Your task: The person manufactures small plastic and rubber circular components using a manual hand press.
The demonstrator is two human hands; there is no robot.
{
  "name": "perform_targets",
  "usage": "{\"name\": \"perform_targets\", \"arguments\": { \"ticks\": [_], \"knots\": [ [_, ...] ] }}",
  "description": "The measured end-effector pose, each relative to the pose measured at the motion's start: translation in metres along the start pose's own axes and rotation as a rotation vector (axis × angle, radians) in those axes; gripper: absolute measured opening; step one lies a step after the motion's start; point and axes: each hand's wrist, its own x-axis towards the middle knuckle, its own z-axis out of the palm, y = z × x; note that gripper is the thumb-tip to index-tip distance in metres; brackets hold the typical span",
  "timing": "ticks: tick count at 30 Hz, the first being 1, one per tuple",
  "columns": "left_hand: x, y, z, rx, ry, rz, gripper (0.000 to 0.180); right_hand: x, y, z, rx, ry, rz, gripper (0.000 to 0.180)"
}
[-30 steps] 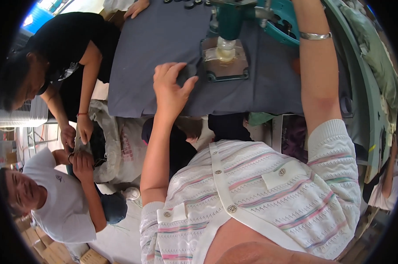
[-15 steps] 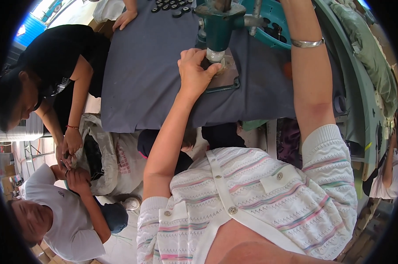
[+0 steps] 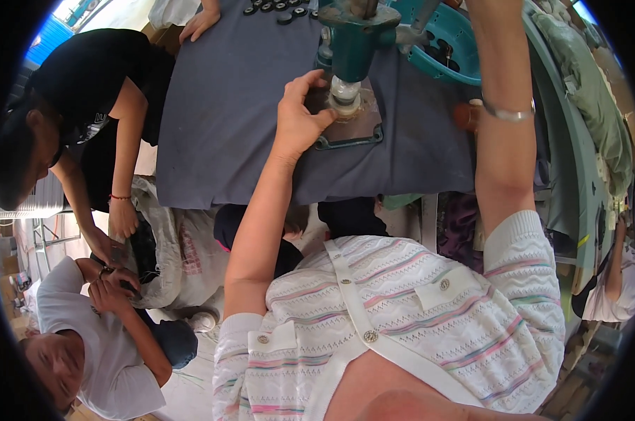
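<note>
Two people in a black shirt (image 3: 86,77) and a white shirt (image 3: 86,351) bend over a sack (image 3: 170,245) at left, while the worker's left hand (image 3: 298,119) pinches a small round piece (image 3: 345,105) under the green press (image 3: 356,31), apparently to steady it on the base plate (image 3: 352,130). The raised right arm (image 3: 500,112) runs out of view, its hand's grip impossible to tell. Half a second earlier the fingers curled over the plate; now they sit lower left of the die.
</note>
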Motion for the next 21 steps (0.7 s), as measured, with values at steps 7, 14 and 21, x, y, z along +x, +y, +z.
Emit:
{"name": "perform_targets", "arguments": {
  "ticks": [7, 14, 21],
  "knots": [
    [-0.004, -0.013, -0.013, -0.144, 0.033, -0.078, 0.064, -0.158, 0.036, -0.079, -0.755, -0.452, -0.588, 0.020],
    [-0.003, -0.015, -0.003, -0.034, 0.081, 0.017, 0.061, -0.194, 0.047, -0.128, -1.066, -0.665, -0.782, 0.029],
    [-0.004, -0.010, -0.002, -0.067, 0.100, 0.022, 0.058, -0.106, 0.018, -0.027, -0.687, -0.375, -0.772, 0.018]
  ]
}}
